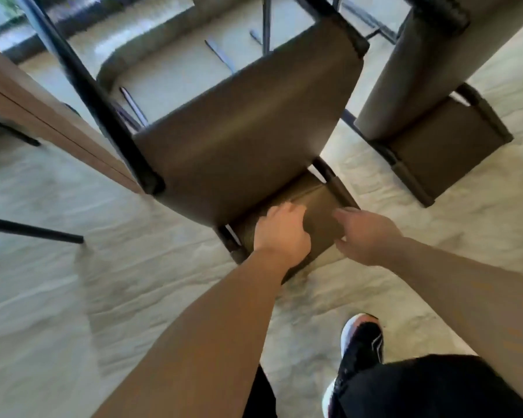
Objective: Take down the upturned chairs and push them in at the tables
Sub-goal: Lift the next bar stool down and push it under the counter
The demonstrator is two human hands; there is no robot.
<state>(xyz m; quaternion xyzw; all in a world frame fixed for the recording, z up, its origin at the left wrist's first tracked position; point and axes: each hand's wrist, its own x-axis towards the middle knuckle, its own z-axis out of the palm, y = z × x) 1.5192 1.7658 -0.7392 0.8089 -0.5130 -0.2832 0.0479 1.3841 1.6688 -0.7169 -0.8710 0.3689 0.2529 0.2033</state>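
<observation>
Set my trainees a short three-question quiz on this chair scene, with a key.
1. True or false: the nearest chair stands upright on its legs.
2. The left hand and right hand are both on: A) its backrest B) a leg C) the tabletop.
3. What is to the right of this chair?
Key: 1 false; 2 A; 3 a second upturned chair.

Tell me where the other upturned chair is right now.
Head view, upper right: the second chair sits upturned, just right of the nearer chair whose backrest the left hand grips.
</observation>
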